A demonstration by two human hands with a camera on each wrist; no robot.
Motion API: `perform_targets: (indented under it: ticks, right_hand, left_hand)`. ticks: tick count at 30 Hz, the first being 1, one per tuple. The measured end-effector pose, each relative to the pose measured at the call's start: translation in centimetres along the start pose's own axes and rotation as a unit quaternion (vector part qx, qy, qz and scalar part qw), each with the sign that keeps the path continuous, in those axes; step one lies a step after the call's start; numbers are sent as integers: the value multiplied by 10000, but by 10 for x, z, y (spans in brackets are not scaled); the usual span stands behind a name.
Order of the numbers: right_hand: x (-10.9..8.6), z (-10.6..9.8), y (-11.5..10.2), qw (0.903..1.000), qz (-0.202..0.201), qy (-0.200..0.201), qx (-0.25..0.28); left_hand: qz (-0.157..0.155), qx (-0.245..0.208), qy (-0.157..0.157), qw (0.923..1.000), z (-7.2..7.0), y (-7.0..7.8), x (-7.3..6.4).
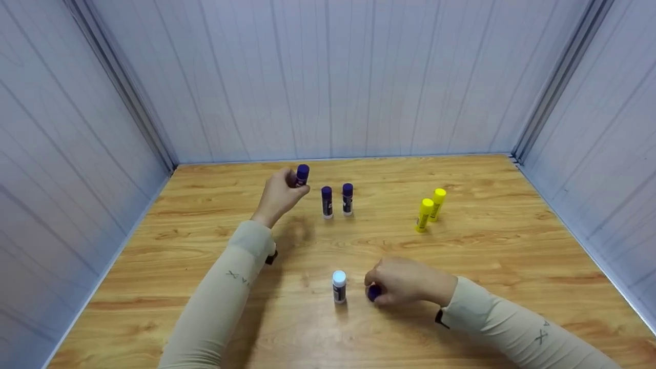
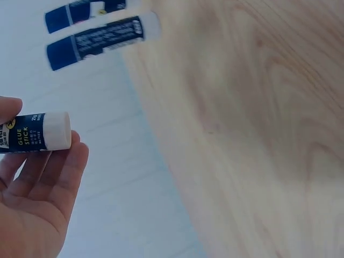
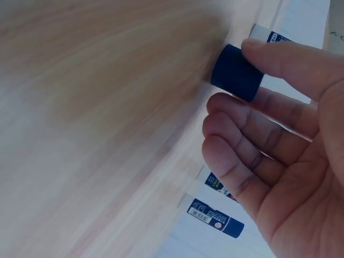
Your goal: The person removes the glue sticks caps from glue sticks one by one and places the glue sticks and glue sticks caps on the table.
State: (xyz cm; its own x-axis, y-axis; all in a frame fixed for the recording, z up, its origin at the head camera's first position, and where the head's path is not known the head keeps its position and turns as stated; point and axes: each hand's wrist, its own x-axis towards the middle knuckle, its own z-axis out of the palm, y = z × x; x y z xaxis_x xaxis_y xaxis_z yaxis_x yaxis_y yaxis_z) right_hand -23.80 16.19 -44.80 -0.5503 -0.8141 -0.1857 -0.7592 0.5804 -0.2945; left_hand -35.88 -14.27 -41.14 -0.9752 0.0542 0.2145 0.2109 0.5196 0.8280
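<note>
Above the far left of the table, my left hand (image 1: 281, 195) grips a navy glue stick (image 2: 32, 132) between thumb and fingers. Its white base shows in the left wrist view, and its dark cap points up in the head view. Two similar capped glue sticks, one (image 1: 327, 202) and another (image 1: 348, 199), stand upright just right of that hand. Near the front, my right hand (image 1: 407, 281) pinches a short dark blue cap (image 3: 237, 73) low at the tabletop. Left of the cap stands a navy-labelled glue stick (image 1: 339, 288) with a white top.
Two yellow glue sticks, one (image 1: 424, 215) and another (image 1: 438, 205), stand close together on the right of the wooden table (image 1: 487, 256). Pale panel walls (image 1: 328, 77) border the table at the back and both sides.
</note>
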Motion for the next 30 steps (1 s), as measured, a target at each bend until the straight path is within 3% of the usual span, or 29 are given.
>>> perform_targets:
  ticks: [8,16,26,30]
  right_hand:
    - [-8,-14,7,9974,-148,624,-326]
    - [-12,-41,16,9857,397,1601,-355]
    - [-8,-58,24,9677,731,2352,-531]
    - [-6,-61,24,9589,680,2707,-508]
  left_hand:
    - [513,377,-144,9979,4,24,-11]
    - [1306,979,-336,9860,9,39,-22]
    - [2090,1630,-480,9631,21,46,-36]
    - [2523,2032,-441,9450,25,50,-42]
